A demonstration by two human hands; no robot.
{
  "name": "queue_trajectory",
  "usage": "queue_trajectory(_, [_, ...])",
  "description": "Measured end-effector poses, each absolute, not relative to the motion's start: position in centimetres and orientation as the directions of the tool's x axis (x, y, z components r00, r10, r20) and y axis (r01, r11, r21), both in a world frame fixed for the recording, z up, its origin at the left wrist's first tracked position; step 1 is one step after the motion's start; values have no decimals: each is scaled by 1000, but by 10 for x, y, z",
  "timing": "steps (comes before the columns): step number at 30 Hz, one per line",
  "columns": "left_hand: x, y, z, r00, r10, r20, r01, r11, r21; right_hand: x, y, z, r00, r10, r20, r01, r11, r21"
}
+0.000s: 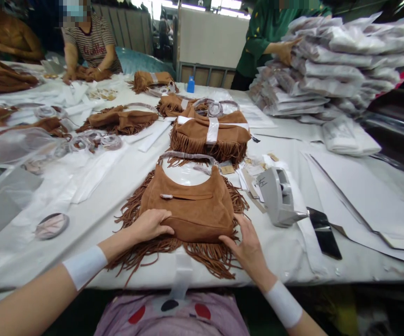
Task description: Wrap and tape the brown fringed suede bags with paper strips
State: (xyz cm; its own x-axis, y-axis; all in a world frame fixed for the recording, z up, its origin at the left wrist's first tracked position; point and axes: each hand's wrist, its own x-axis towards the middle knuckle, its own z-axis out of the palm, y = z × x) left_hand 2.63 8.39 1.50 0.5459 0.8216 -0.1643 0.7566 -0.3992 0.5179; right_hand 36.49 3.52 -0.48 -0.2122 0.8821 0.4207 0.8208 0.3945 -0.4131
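Observation:
A brown suede handbag [191, 210] with long fringe lies on the white-covered table in front of me, its wrapped strap [187, 155] pointing away. A narrow strip with a wrapped zipper pull [166, 196] crosses its front. My left hand [152, 225] grips the lower left of the bag, fingers bent over its front and thumb near the bottom seam. At the lower right corner, my right hand [245, 238] holds the edge, thumb at the bottom and forefinger along the side. The fingers' undersides are hidden. A clear strip [183, 268] hangs over the table's front edge.
Behind lies another fringed bag [210, 130] with a white band. A grey tape dispenser [279, 198] and a black phone [324, 233] lie to the right. A tape roll [52, 226] is at left. Wrapped packages [342, 65] are stacked back right. Other people work across the table.

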Motion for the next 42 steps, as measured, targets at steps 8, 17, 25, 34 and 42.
queue_trajectory(8, [27,73,6,525,850,-41,778,-460,428,362,-26,-42,-222,869,442,884,371,-284])
queue_trajectory(17, [26,60,-1,518,855,35,796,-496,347,393,16,20,-254,794,551,809,488,-329])
queue_trajectory(25, [11,71,26,712,694,-105,644,-586,492,336,38,-7,-348,724,595,766,586,-264])
queue_trajectory(34, [10,74,12,635,761,-133,752,-570,331,345,51,-19,-450,642,621,662,706,-251])
queue_trajectory(42, [-2,81,-9,606,792,-73,736,-524,428,351,88,-14,-531,664,527,570,740,-358])
